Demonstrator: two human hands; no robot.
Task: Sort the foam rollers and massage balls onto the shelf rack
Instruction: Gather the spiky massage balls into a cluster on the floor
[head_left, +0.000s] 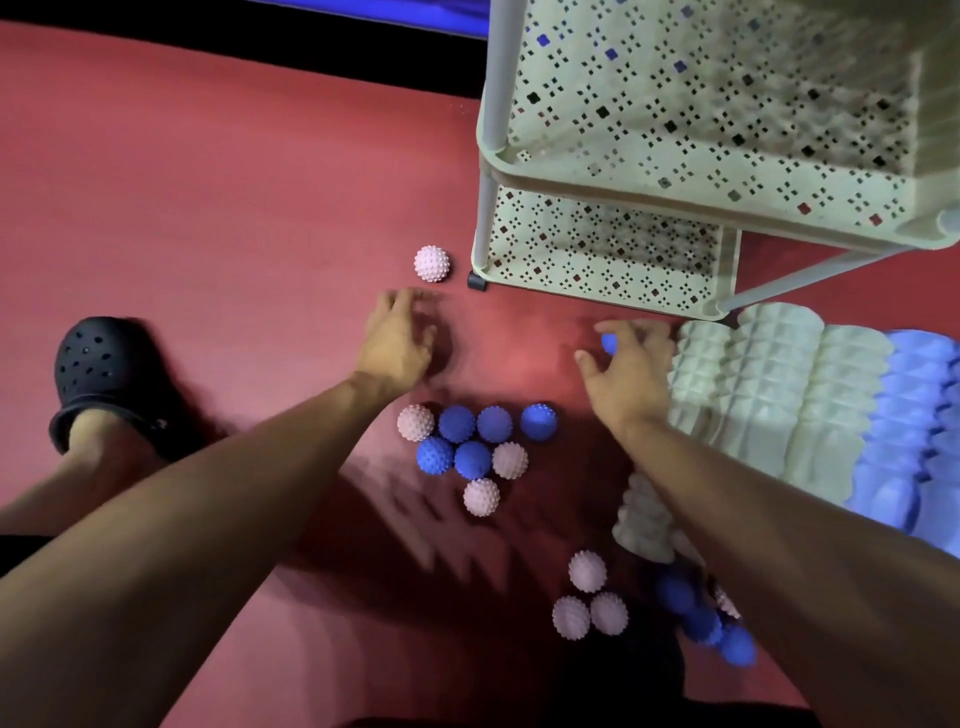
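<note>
Both forearms reach out over red floor mat (208, 182), balls and rollers still on the floor, rack shelves bare.

Nearest: three pink spiky balls (587, 597) in a clump, blue balls (701, 621) beside them partly under the right forearm, blurred. Next out, main ball cluster (470, 449), mixed blue and pink, touching each other, between the two arms. Left hand (400, 338) hovers palm-down past the cluster, fingers loosely spread, gripping nothing. Right hand (631, 364) has fingers curled round a small blue ball (609, 344), mostly hidden; how firm the hold is, can't tell. Pale foam rollers (769, 384) lie side by side just right of that hand, blue roller (914, 431) beyond them at frame edge. Lone pink ball (431, 263) sits near the rack's foot. Cream perforated shelf rack (613, 260) farthest. Black clog (98, 374) at left.
</note>
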